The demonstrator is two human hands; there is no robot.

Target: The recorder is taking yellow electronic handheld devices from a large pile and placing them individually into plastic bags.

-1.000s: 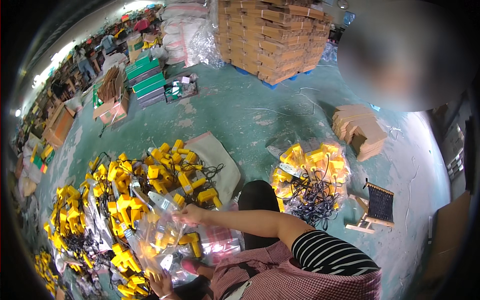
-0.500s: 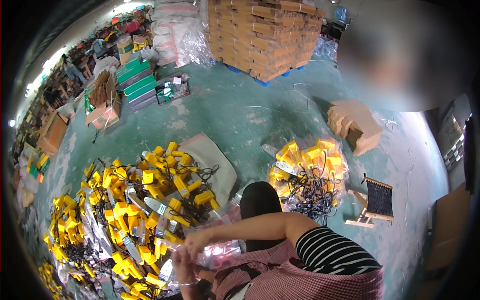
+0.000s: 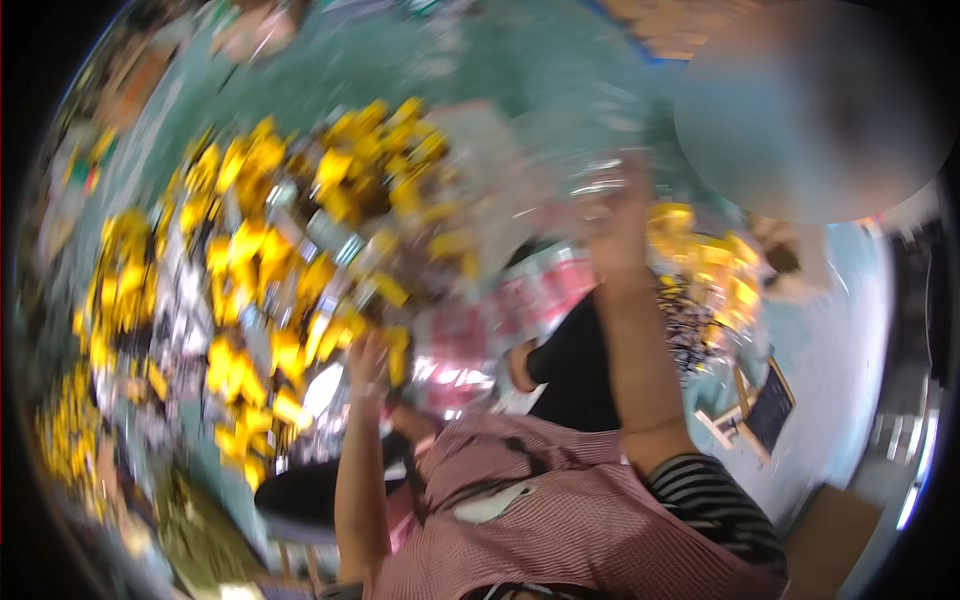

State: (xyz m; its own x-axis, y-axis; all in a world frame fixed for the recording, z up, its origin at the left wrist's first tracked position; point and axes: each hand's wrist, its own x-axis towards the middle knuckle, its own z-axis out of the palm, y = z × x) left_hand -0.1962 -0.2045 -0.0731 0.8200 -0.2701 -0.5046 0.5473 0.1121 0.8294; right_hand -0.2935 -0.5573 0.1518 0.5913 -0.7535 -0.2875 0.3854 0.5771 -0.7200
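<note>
My right arm reaches forward, its hand (image 3: 618, 215) smeared by motion. Glinting clear film, seemingly a clear plastic bag (image 3: 598, 185), shows at its fingers and appears held by them. My left hand (image 3: 368, 358) is low at the near right edge of a large heap of yellow corded tools (image 3: 250, 250) with flat silvery blades. A yellow piece (image 3: 397, 355) is right beside its fingers; blur hides whether they grip it. A red-and-white checked sheet with shiny plastic (image 3: 450, 345) lies between my arms, in front of my knees.
To the right, beyond my right forearm, is a smaller pile of yellow tools with black cords (image 3: 710, 265). A low wooden folding stool with a dark woven seat (image 3: 765, 410) stands nearer. A pale sack (image 3: 480, 150) lies behind the heap. Cardboard (image 3: 660, 25) is at the far edge.
My hands, together over the heap's near edge before, are now apart: the right has swung forward and right, the left stays by the heap. The view has tilted down and blurred.
</note>
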